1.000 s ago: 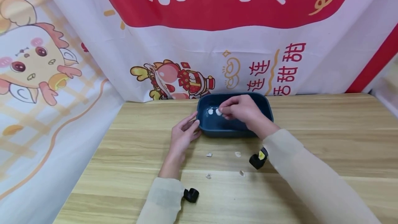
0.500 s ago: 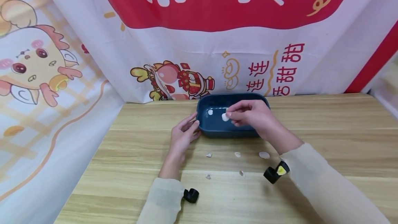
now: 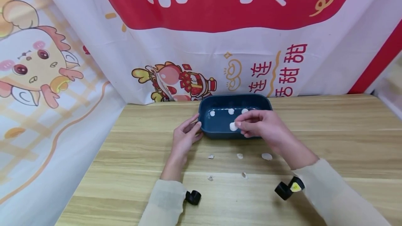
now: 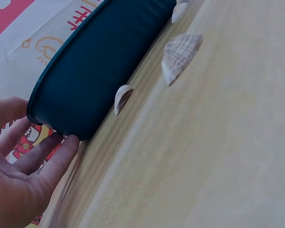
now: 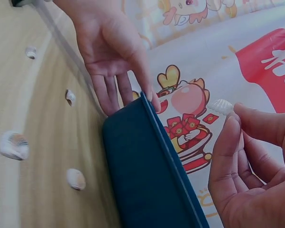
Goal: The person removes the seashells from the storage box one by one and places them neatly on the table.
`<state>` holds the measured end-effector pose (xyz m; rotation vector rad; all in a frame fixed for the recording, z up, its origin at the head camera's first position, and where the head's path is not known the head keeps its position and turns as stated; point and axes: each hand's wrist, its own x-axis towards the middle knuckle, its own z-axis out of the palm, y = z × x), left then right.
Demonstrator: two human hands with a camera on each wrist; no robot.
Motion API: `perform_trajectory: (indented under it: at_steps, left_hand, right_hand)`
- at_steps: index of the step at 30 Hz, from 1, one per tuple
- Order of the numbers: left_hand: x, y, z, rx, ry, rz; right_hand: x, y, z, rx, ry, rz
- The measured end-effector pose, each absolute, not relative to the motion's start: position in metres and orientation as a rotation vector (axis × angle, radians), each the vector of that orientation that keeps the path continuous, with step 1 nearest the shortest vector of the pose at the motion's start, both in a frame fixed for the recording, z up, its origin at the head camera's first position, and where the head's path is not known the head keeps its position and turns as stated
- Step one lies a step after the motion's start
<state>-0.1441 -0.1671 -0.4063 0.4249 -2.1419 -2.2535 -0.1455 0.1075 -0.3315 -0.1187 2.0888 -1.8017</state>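
A dark blue rectangular basin stands at the back of the wooden table. My left hand touches its left end with fairly straight fingers, the thumb at the rim in the right wrist view. Between thumb and fingertips, my right hand pinches a white ribbed seashell above the basin's front rim. Inside lie a white shell at the left, another shell in the middle and a third shell beside the right hand. That hand hides the basin's right part.
Several shells lie on the table before the basin, among them a small shell, a middle shell, a larger pale shell and a near shell. A printed cloth hangs behind.
My right hand, pinching a shell, has moved right and toward me, from the basin's middle to its front rim. More shells inside have come into view. My left hand has stayed put.
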Motion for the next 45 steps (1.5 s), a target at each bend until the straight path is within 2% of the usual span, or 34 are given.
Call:
perform_trajectory:
  at_steps: [26, 45]
  left_hand:
    - [-0.144, -0.166, -0.408, 0.422, -2.124, -2.259]
    - [-0.144, -0.167, -0.408, 0.422, -2.147, -2.246]
  right_hand:
    - [-0.107, 0.151, -0.392, -0.028, 1.958, -1.831]
    - [-0.084, 0.173, -0.408, -0.018, 2.147, -1.57]
